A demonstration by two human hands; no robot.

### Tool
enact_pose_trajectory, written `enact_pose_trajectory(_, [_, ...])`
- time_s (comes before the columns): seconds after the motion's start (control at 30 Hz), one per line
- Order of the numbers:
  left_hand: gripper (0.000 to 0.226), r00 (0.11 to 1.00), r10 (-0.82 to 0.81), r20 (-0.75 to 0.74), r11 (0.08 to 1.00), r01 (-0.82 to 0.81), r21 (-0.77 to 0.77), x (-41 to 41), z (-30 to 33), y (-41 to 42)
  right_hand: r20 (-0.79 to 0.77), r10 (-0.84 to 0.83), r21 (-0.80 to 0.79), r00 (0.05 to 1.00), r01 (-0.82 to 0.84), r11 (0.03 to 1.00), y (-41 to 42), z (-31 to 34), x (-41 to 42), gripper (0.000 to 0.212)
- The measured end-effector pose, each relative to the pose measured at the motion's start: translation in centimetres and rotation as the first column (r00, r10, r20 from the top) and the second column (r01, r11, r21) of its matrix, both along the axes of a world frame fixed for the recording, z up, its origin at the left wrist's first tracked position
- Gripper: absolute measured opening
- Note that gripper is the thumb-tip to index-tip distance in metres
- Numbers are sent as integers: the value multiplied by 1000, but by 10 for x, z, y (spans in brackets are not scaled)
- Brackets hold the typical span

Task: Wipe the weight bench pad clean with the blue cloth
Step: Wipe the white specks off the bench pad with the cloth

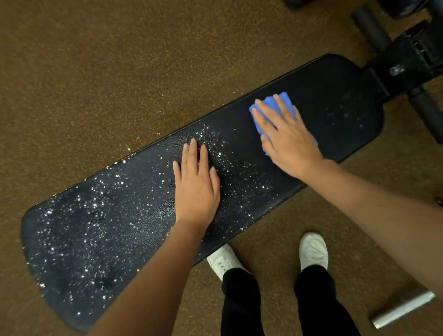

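Roughly a third of the weight bench pad (335, 109) looks wiped; the flat-fingered right hand (287, 140) presses the blue cloth (268, 105), the left hand (195, 183) rests flat on droplets (85, 233).

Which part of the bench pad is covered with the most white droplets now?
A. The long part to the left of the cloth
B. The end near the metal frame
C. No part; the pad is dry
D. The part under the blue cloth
A: the pad is nearly clear around the cloth under the right hand, but thickly speckled from the left hand leftward.
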State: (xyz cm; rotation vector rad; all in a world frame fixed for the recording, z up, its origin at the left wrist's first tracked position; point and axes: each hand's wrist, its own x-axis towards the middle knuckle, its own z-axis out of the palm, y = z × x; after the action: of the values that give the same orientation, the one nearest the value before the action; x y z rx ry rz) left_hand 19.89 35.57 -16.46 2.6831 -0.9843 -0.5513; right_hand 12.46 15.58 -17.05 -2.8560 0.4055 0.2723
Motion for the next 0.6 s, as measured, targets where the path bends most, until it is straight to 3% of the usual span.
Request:
enact_pose_trajectory(0.23, [49, 1000, -3, -19, 1000, 3, -6, 3, 2, 5, 11, 290, -21, 957, -290, 957, 16, 0, -50, 57])
enact_pose_trajectory(0.27, [49, 1000, -11, -21, 1000, 11, -6, 4, 2, 6, 14, 259, -29, 966, -259, 966, 9, -1, -53, 58])
enact_pose_trajectory(0.33, [49, 1000, -25, -17, 1000, 25, -2, 4, 2, 8, 50, 39, 4, 998, -40, 999, -7, -2, -48, 56])
enact_pose_trajectory(0.43, [49, 999, -34, 3, 999, 34, 1, 3, -1, 8, 108, -300, 52, 948, 296, 954, -28, -2, -26, 50])
enact_pose_trajectory(0.5, [49, 1000, -21, 9, 1000, 21, -5, 1, -3, 7, 95, -332, 17, 938, 332, 943, -28, -3, -14, 50])
enact_pose_trajectory(0.6, [48, 1000, 6, 20, 1000, -5, -13, -1, -3, 4, 43, -229, -9, 972, 230, 973, -11, -3, -3, 57])
